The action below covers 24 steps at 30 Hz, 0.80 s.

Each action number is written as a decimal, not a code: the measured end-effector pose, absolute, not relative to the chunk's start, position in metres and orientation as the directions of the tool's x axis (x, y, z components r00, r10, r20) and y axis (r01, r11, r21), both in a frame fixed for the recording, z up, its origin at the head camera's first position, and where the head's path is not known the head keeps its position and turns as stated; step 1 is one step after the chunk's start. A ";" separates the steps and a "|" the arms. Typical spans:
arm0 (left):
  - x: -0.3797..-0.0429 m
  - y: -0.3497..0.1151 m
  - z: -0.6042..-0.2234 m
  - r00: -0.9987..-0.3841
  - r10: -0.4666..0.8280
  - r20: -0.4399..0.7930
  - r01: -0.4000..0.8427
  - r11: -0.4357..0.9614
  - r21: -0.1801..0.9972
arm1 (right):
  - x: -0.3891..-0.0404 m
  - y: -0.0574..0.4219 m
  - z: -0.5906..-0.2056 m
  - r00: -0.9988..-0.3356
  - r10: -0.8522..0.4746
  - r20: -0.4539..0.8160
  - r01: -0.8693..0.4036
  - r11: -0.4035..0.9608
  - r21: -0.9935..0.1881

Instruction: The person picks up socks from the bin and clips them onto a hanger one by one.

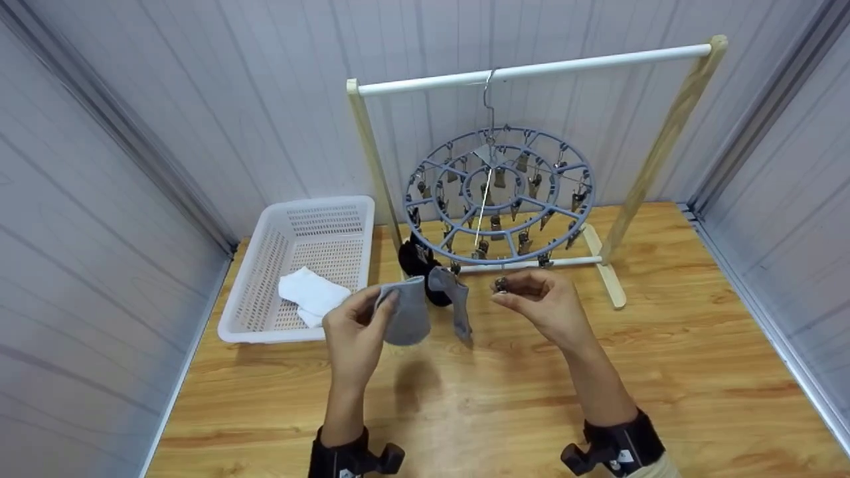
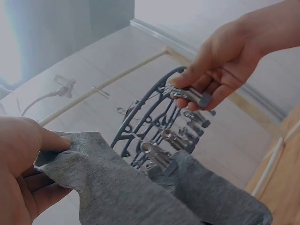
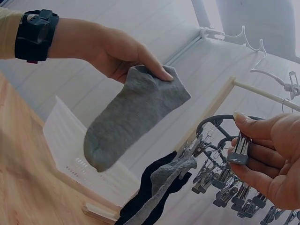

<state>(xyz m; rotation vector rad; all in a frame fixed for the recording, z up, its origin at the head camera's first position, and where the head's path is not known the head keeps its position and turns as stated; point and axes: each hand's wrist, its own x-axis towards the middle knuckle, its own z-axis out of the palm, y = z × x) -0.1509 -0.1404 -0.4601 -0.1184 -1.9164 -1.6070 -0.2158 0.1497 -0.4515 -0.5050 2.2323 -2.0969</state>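
Left hand [image 1: 358,332] pinches a soft grey knit sock [image 1: 408,315] at its cuff, near side of the hanger [image 1: 508,260]; right hand [image 1: 550,304] pinches a metal clip [image 3: 240,149], jaws seemingly closed, though poorly seen. A shallow bite on the thin cuff could let the sock slip. Beyond hang another grey sock [image 1: 458,302] and black fabric [image 1: 415,257] below the round plastic hanger; left, a perforated basket [image 1: 251,289].
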 end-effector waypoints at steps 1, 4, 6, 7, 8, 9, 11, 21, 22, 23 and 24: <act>-0.152 -0.139 -0.460 -0.804 -0.306 0.510 0.450 0.248 0.858 | -0.216 0.149 -0.452 -0.945 -0.262 0.194 -0.210 0.033 -0.977; -0.154 -0.134 -0.462 -0.818 -0.278 0.504 0.449 0.240 0.861 | -0.216 0.148 -0.452 -0.945 -0.265 0.193 -0.208 0.030 -0.978; -0.155 -0.130 -0.464 -0.830 -0.261 0.493 0.442 0.230 0.867 | -0.216 0.148 -0.452 -0.947 -0.262 0.188 -0.203 0.030 -0.979; -0.156 -0.128 -0.465 -0.836 -0.251 0.488 0.440 0.226 0.869 | -0.216 0.148 -0.452 -0.947 -0.262 0.187 -0.202 0.032 -0.979; -0.156 -0.126 -0.466 -0.842 -0.239 0.483 0.437 0.220 0.872 | -0.216 0.147 -0.452 -0.947 -0.262 0.187 -0.202 0.031 -0.979; -0.157 -0.124 -0.467 -0.848 -0.228 0.479 0.434 0.221 0.873 | -0.216 0.147 -0.452 -0.946 -0.264 0.188 -0.203 0.031 -0.979; -0.157 -0.119 -0.469 -0.858 -0.204 0.471 0.428 0.224 0.876 | -0.216 0.147 -0.452 -0.944 -0.270 0.191 -0.205 0.025 -0.978; -0.160 -0.100 -0.478 -0.900 -0.103 0.425 0.399 0.205 0.894 | -0.214 0.147 -0.453 -0.914 -0.337 0.226 -0.180 -0.163 -0.970; -0.160 -0.098 -0.479 -0.905 -0.095 0.415 0.392 0.194 0.899 | -0.214 0.147 -0.454 -0.909 -0.341 0.241 -0.186 -0.186 -0.965; -0.161 -0.097 -0.479 -0.910 -0.087 0.406 0.387 0.183 0.904 | -0.214 0.146 -0.454 -0.904 -0.342 0.256 -0.192 -0.209 -0.959; -0.161 -0.096 -0.480 -0.913 -0.078 0.400 0.383 0.171 0.908 | -0.214 0.145 -0.455 -0.901 -0.342 0.267 -0.193 -0.234 -0.953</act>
